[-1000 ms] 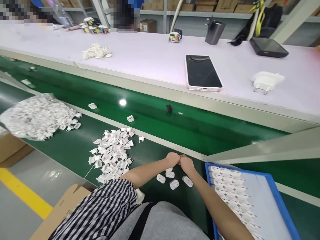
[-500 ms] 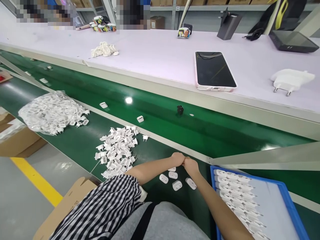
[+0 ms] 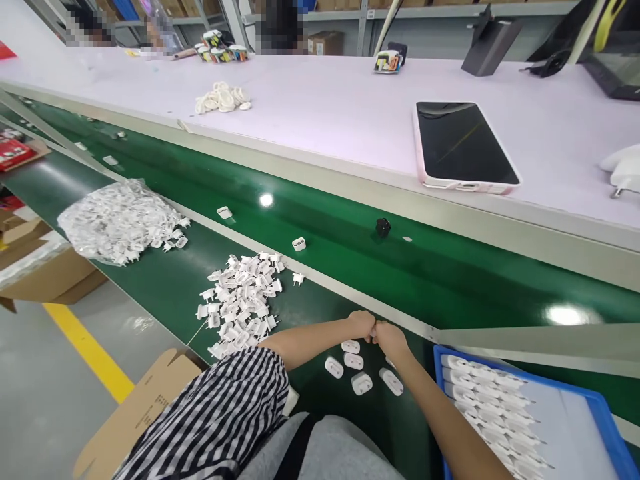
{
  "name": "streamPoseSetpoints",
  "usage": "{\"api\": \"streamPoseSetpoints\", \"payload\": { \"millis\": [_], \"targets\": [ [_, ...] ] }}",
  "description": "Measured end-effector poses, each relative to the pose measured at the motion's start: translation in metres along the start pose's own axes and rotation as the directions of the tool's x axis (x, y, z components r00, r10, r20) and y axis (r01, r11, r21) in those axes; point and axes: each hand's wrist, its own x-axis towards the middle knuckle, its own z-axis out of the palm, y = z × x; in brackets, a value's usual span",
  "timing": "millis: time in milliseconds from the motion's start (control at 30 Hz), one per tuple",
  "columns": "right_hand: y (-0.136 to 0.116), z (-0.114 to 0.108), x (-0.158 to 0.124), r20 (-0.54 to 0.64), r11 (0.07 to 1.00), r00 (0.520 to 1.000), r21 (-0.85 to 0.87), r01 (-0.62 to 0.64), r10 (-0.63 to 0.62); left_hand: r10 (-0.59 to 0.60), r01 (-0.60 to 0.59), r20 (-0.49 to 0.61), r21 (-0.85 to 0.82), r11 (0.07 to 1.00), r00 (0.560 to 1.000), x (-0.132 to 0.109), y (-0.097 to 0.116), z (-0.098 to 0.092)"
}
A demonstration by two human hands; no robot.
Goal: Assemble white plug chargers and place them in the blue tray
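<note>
My left hand (image 3: 362, 325) and my right hand (image 3: 391, 341) meet above the green work surface, fingers closed and pinching. Between the fingertips shows a sliver of a small white part (image 3: 373, 331), mostly hidden by the hands. Below them lie several white oval charger housings (image 3: 353, 361), one partly behind my right wrist. To the left of my left forearm spreads a loose heap of white two-pin plug pieces (image 3: 245, 300), with a single plug piece (image 3: 298, 279) apart from it.
A blue tray (image 3: 595, 400) at right holds rows of white chargers (image 3: 480, 393). Farther left sits a clear bag of white plug parts (image 3: 120, 220). A phone (image 3: 465, 143) lies on the raised white shelf (image 3: 320, 113). Cardboard boxes (image 3: 145, 413) stand at lower left. People are beyond the shelf.
The view has shifted slightly, so most things appear farther right. My hands stay together, and a bit of white now shows between the fingertips.
</note>
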Motion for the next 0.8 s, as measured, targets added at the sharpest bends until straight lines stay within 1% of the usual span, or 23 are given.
{"api": "streamPoseSetpoints", "payload": {
  "millis": [33, 67, 100, 133, 167, 200, 233, 267, 300, 333, 367, 400, 433, 467, 500, 567, 600, 633, 700, 733, 767, 800],
  "targets": [
    [0.000, 0.000, 0.000, 0.023, 1.000, 1.000, -0.013, -0.014, 0.015, -0.023, 0.024, -0.003, 0.059, 0.998, 1.000, -0.001, -0.007, -0.010],
    [0.002, -0.001, -0.001, 0.044, 0.999, 0.998, -0.021, -0.035, 0.035, -0.052, 0.059, -0.057, 0.119, 0.991, 0.997, -0.002, -0.017, -0.023],
    [0.005, 0.000, -0.003, 0.058, 0.998, 0.997, -0.022, -0.057, 0.058, -0.077, 0.106, -0.170, 0.168, 0.980, 0.982, -0.002, -0.030, -0.040],
    [0.009, 0.000, -0.004, 0.064, 0.997, 0.995, -0.021, -0.080, 0.082, -0.097, 0.165, -0.345, 0.175, 0.971, 0.934, -0.002, -0.046, -0.057],
    [0.014, 0.001, -0.007, 0.067, 0.995, 0.992, -0.016, -0.103, 0.104, -0.154, 0.259, -0.524, 0.133, 0.957, 0.838, -0.002, -0.065, -0.076],
    [0.019, 0.002, -0.009, 0.066, 0.993, 0.990, -0.007, -0.121, 0.121, -0.227, 0.355, -0.659, 0.065, 0.933, 0.717, 0.000, -0.084, -0.095],
    [0.024, 0.002, -0.011, 0.066, 0.991, 0.989, 0.006, -0.132, 0.131, -0.311, 0.432, -0.719, -0.017, 0.902, 0.621, 0.002, -0.103, -0.112],
    [0.028, 0.002, -0.014, 0.071, 0.990, 0.988, 0.024, -0.140, 0.138, -0.373, 0.467, -0.722, -0.079, 0.881, 0.583, 0.004, -0.121, -0.126],
    [0.032, 0.002, -0.016, 0.089, 0.988, 0.986, 0.048, -0.148, 0.144, -0.404, 0.464, -0.682, -0.106, 0.879, 0.610, 0.006, -0.137, -0.137],
    [0.036, 0.002, -0.019, 0.110, 0.985, 0.983, 0.080, -0.154, 0.145, -0.414, 0.452, -0.640, -0.115, 0.884, 0.647, 0.007, -0.149, -0.145],
    [0.039, 0.001, -0.021, 0.122, 0.981, 0.982, 0.116, -0.157, 0.143, -0.408, 0.433, -0.600, -0.111, 0.894, 0.688, 0.008, -0.158, -0.147],
    [0.041, 0.000, -0.024, 0.116, 0.976, 0.983, 0.152, -0.157, 0.140, -0.395, 0.415, -0.572, -0.104, 0.904, 0.719, 0.007, -0.162, -0.145],
    [0.044, -0.001, -0.026, 0.089, 0.971, 0.986, 0.184, -0.152, 0.137, -0.372, 0.392, -0.560, -0.089, 0.916, 0.741, 0.005, -0.163, -0.138],
    [0.045, -0.001, -0.028, 0.042, 0.967, 0.990, 0.212, -0.142, 0.137, -0.329, 0.354, -0.556, -0.065, 0.933, 0.764, 0.002, -0.160, -0.127],
    [0.046, -0.002, -0.030, -0.020, 0.964, 0.990, 0.235, -0.128, 0.136, -0.259, 0.291, -0.544, -0.030, 0.956, 0.798, -0.003, -0.153, -0.112],
    [0.045, -0.002, -0.033, -0.133, 0.958, 0.983, 0.273, -0.089, 0.129, -0.057, 0.100, -0.498, 0.061, 0.993, 0.865, -0.012, -0.132, -0.073],
    [0.043, -0.001, -0.034, -0.169, 0.954, 0.979, 0.291, -0.063, 0.116, 0.039, 0.007, -0.466, 0.097, 0.995, 0.884, -0.017, -0.120, -0.051],
    [0.040, 0.000, -0.034, -0.192, 0.951, 0.977, 0.306, -0.034, 0.097, 0.095, -0.051, -0.442, 0.111, 0.993, 0.892, -0.021, -0.107, -0.031],
    [0.031, 0.002, -0.034, -0.209, 0.946, 0.976, 0.323, 0.019, 0.052, 0.131, -0.092, -0.430, 0.109, 0.990, 0.893, -0.027, -0.085, 0.003],
    [0.026, 0.003, -0.034, -0.212, 0.945, 0.977, 0.326, 0.038, 0.034, 0.145, -0.109, -0.433, 0.107, 0.988, 0.889, -0.030, -0.078, 0.013],
    [0.021, 0.003, -0.034, -0.215, 0.943, 0.976, 0.327, 0.053, 0.020, 0.162, -0.127, -0.448, 0.108, 0.986, 0.879, -0.032, -0.074, 0.018],
    [0.016, 0.003, -0.035, -0.220, 0.942, 0.975, 0.330, 0.062, 0.013, 0.174, -0.136, -0.477, 0.113, 0.984, 0.862, -0.034, -0.073, 0.018]
  ]
}}
